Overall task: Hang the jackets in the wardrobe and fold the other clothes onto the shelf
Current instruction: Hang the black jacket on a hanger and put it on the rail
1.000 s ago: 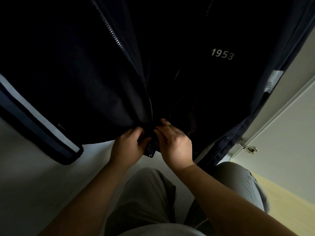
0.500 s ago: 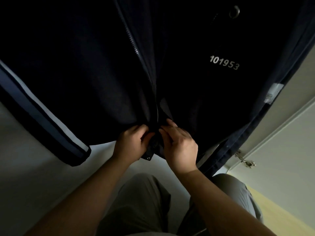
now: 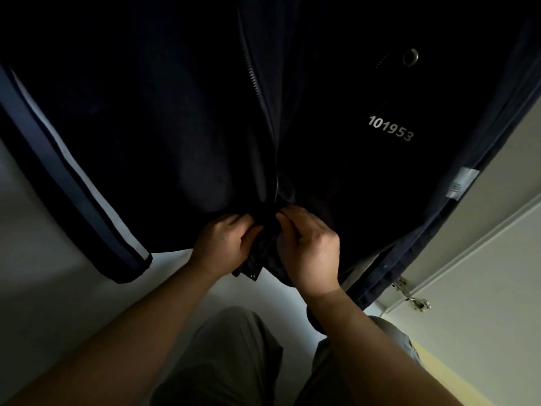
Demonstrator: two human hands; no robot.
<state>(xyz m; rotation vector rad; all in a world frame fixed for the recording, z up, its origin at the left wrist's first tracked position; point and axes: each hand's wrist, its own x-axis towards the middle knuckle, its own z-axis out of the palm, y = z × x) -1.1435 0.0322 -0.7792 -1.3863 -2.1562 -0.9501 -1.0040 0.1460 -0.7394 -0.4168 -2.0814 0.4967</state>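
Head view, jacket: a dark jacket (image 3: 175, 127) is seen hanging ahead, filling the upper frame.
Head view, zip: its teeth (image 3: 257, 92) are seen running up from the hands.
Head view, left hand: the left hand (image 3: 225, 244) is curled round the hem flap at the zip's foot.
Head view, right hand: the opposite front edge is pinched by the right hand (image 3: 313, 247), fingers curled, just beside the left.
Head view, surroundings: a door hinge (image 3: 409, 297) is seen at lower right.

Dim in here: the dark jacket (image 3: 175, 127) swallows the upper view into near-black, only its pale print 101953 (image 3: 390, 128) and the sleeve stripe (image 3: 73, 171) catching light. Soft light lands on the pale surface below (image 3: 44, 273) and the door (image 3: 483, 288) at right; the left hand (image 3: 222, 244) and right hand (image 3: 310, 250) sit half-shadowed yet sharp, and the wide lens bows the edges.
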